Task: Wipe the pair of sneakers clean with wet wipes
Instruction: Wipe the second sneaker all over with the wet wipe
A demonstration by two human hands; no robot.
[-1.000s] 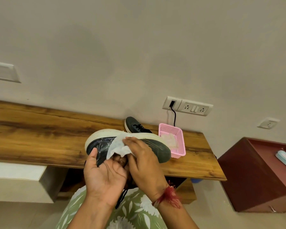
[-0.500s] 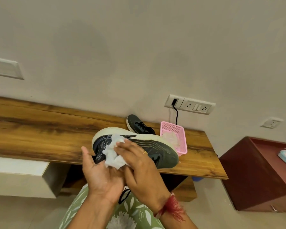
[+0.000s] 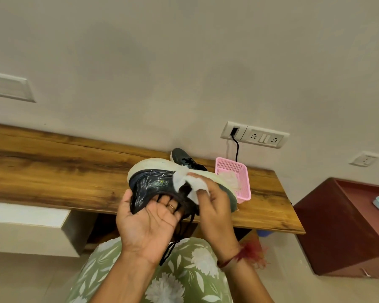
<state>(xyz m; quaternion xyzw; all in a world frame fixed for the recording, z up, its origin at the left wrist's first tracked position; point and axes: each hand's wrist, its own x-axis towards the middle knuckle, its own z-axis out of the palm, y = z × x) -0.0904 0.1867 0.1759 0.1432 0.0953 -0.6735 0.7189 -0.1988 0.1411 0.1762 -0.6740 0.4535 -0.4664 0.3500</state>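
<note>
Held sneaker (image 3: 149,184) gets wiped in front of the wooden shelf (image 3: 53,167).

The left hand (image 3: 147,224), palm up, grips the sneaker from beneath, thumb on the heel and fingers hooked at its opening; the shoe lies on its side, white sole turned to the far side, with the laces (image 3: 175,243) dangling over a green floral garment (image 3: 184,281). The right hand (image 3: 214,206) pinches a crumpled wet wipe (image 3: 188,184) against the dark upper and covers the toe half. Behind, the second sneaker (image 3: 184,159) sits on the shelf by the wall, partly hidden by the held one. Just right of it stands a pink basket (image 3: 243,178), its near left corner also hidden. A black cable (image 3: 236,147) drops from the wall socket (image 3: 255,135). A maroon cabinet (image 3: 337,226) stands far right.
</note>
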